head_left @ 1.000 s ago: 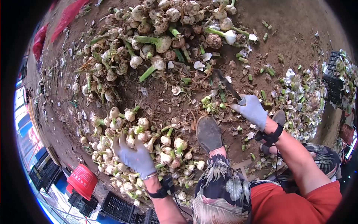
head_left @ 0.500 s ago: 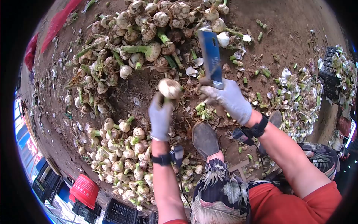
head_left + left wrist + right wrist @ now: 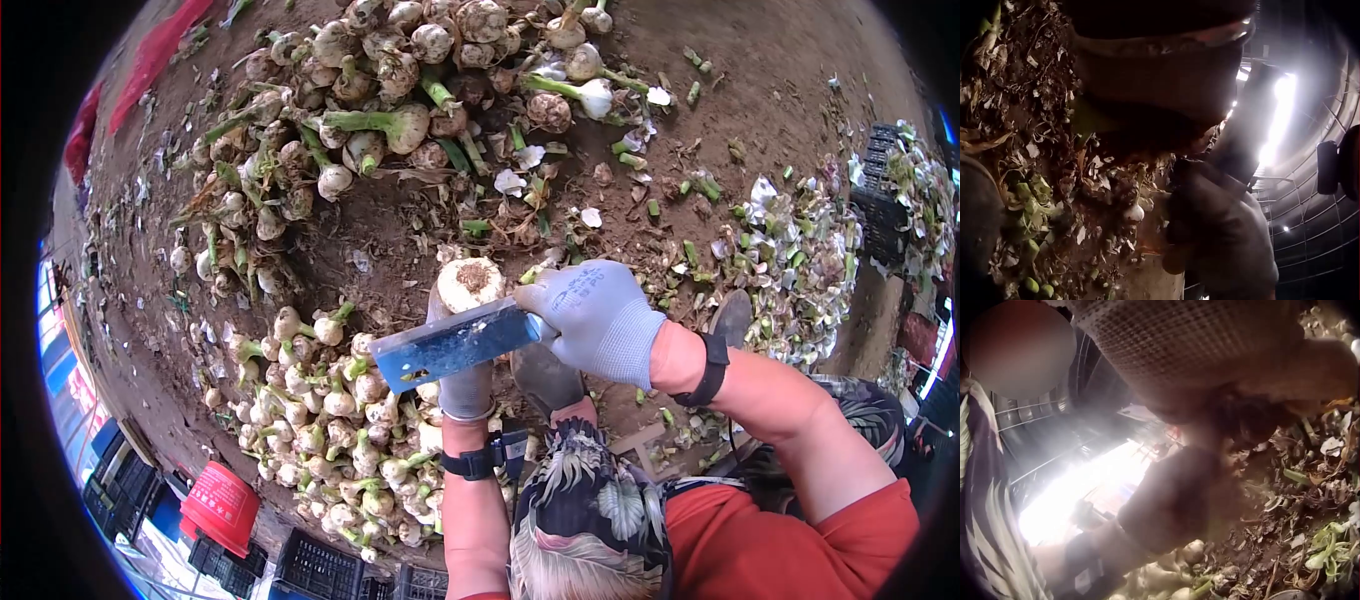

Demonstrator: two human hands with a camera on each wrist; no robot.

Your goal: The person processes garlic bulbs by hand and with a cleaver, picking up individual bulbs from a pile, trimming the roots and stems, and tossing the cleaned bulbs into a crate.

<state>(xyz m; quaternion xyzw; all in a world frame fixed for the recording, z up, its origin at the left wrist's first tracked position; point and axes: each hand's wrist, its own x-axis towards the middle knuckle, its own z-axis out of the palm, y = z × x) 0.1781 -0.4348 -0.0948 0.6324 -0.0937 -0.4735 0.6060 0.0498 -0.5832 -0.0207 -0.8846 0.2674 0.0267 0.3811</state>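
Observation:
My gloved left hand holds a garlic bulb, its cut, brown-centred root side turned up. In my gloved right hand is a broad knife with a blue-coloured blade, gripped by the handle. The blade lies across the near side of the bulb and hides much of the left hand in the head view. In the left wrist view, the right hand appears dark and blurred. The right wrist view shows the left hand in shadow below the right glove's knit.
A heap of dirty, long-stemmed garlic lies beyond the hands. Paler, short-stemmed bulbs are piled left of the legs. Peelings and stem scraps cover the ground at right. A red bucket and black crates stand lower left.
The left hand has gone from the pale pile, picked up a bulb, and brought it toward the body. The right hand has swung the knife from pointing away to across the bulb.

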